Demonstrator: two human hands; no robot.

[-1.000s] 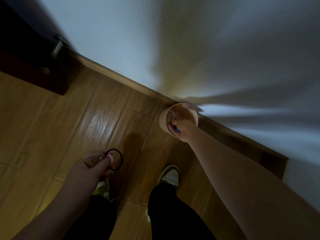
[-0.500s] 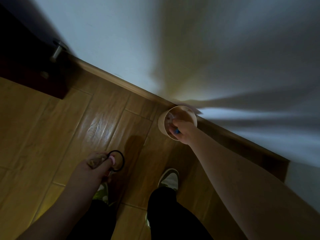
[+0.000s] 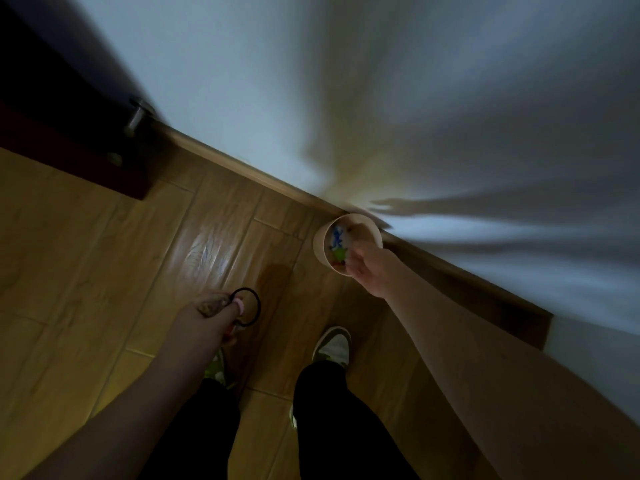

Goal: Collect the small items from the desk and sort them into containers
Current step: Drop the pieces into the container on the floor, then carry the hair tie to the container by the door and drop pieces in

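Note:
My right hand (image 3: 370, 271) grips the near rim of a tan paper cup (image 3: 320, 244), held tilted toward me above the floor. A blue item (image 3: 336, 239) and a green item (image 3: 340, 253) lie inside the cup with other small coloured bits. Lower left, my left hand (image 3: 204, 317) is closed on a black hair tie (image 3: 258, 304), which loops out past my thumb. A speckled brown item (image 3: 211, 304) is also tucked in that fist.
I stand on a wooden floor (image 3: 104, 271) beside a white wall (image 3: 450, 98) with a wooden baseboard (image 3: 242, 168). A dark door (image 3: 52, 116) and a metal door stop (image 3: 136, 116) are at the upper left. My shoes (image 3: 332, 344) are below.
My right fingers have drawn back from inside the cup to its near rim, uncovering the coloured items in it. The left hand and hair tie have barely moved.

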